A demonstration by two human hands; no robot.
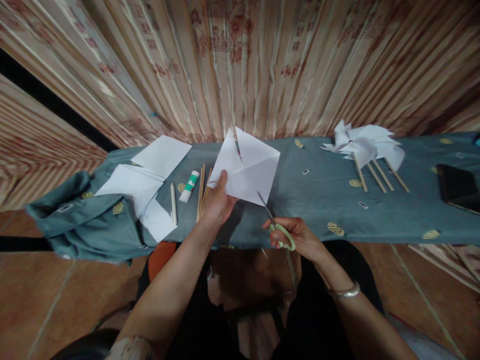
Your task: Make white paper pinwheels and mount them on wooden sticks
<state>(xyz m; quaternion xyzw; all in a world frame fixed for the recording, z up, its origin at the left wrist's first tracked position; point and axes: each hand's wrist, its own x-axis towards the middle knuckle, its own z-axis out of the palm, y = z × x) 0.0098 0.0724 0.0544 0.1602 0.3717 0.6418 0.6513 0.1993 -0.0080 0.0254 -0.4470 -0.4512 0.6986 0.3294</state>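
Note:
My left hand (220, 200) grips a square sheet of white paper (253, 167) by its left corner, thumb on top. A slit runs inward from the paper's far corner, and fold creases cross it. In my right hand (296, 235) is a pair of scissors (284, 236) with pale green handles. Their blades meet the paper's near corner; how far they are parted is hard to see. Left of my left hand lie several thin wooden sticks (201, 190), a glue stick (189, 186) with a green label, and a pale pen (173, 204).
White paper sheets (129, 185) are spread at the left of the narrow table with its grey-green cloth (311, 200). Several white paper pinwheels (369, 142) on sticks lie to the right, beside a dark phone-like object (459, 187). A patterned curtain (258, 75) hangs behind.

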